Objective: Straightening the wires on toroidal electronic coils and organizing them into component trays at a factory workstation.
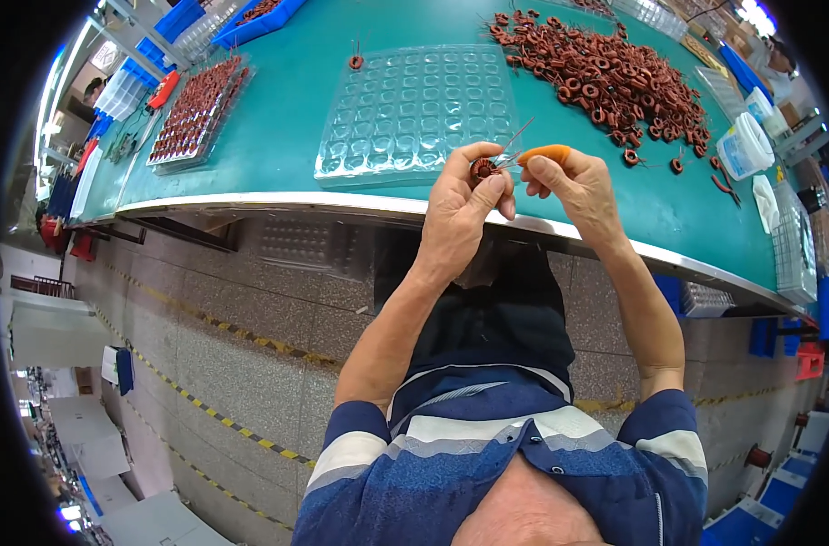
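Note:
In front of me, over the table's near edge, my left hand (460, 205) pinches a toroidal coil (484, 169) wound with red-brown wire, one thin lead sticking up from it. My right hand (578, 191) grips an orange-handled tool (546, 152). Its narrow metal end reaches the coil, but the exact kind of tool is too small to make out. Just beyond my hands lies a clear plastic tray (414, 114) with rows of pockets. One coil (356, 63) sits at its far left corner.
A large heap of coils (615, 77) covers the far right of the green table (278, 118). At left stands a tray filled with coils (196, 114). Red-handled pliers (726, 188) and a white tub (745, 147) are at right. A blue bin (259, 23) stands at the back.

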The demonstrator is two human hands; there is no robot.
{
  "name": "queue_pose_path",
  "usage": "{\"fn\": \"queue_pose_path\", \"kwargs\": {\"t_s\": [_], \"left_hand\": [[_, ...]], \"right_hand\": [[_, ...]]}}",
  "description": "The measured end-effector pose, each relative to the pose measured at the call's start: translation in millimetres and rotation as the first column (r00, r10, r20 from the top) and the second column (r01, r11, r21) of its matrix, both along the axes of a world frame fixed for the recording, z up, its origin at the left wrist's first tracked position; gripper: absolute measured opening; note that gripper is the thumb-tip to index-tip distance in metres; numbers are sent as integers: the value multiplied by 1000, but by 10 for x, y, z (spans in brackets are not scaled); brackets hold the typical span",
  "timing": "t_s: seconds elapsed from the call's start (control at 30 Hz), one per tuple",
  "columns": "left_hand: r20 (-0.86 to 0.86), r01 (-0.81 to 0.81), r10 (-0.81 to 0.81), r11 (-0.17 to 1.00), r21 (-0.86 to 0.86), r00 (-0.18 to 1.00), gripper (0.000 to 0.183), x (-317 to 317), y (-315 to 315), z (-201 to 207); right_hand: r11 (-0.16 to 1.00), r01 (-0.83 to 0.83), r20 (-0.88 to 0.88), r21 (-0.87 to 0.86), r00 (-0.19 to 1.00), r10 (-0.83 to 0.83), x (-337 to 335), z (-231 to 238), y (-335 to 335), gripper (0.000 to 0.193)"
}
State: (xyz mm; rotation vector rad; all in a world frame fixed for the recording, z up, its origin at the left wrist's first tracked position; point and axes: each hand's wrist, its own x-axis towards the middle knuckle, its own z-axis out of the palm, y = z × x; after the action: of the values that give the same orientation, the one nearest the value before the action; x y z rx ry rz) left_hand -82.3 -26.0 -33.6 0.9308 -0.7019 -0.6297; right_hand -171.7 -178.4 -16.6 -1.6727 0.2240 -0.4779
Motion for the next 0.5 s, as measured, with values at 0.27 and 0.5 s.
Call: {"fn": "queue_pose_path", "kwargs": {"t_s": [0.27,0.5], "left_hand": [[299,-209,193,978,22,934,21,-72,45,2],[410,-303,262,952,37,874,20,-56,36,-76]], "right_hand": [[931,216,89,-294,976,-198,-115,347,297,28],[925,8,42,381,999,-26,37,79,173,32]]}}
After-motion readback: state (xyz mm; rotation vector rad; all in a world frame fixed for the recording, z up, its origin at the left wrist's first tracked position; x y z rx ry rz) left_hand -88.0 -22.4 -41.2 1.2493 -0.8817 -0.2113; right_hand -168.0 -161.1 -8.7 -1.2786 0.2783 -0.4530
